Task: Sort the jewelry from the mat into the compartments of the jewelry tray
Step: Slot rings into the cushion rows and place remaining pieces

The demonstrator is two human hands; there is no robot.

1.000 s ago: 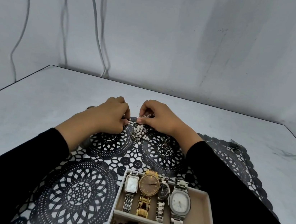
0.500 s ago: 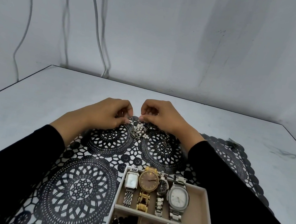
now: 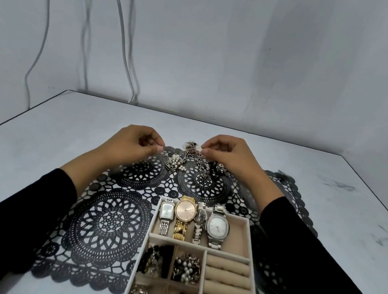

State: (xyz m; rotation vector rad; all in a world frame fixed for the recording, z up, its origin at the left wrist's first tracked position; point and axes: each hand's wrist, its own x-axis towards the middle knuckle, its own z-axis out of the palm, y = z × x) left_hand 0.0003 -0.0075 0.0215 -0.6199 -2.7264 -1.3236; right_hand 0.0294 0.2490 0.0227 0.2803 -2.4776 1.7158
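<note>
A person's left hand (image 3: 136, 145) and right hand (image 3: 232, 158) each close thumb and forefinger in a pinching grip on the tangled bronze-toned metal chain (image 3: 191, 150) stretched between them over the black lace-pattern mat (image 3: 109, 219) on the grey table (image 3: 42, 131), apparently drawing it apart to free it from the heap. Just below the grip, a pearl cluster brooch (image 3: 176, 163) and dark small pieces (image 3: 218, 169) lie unsorted. Nearer the person than both hands, the beige velvet-lined jewelry tray (image 3: 248, 238) holds four wristwatches (image 3: 189, 218) in its far compartment.
</note>
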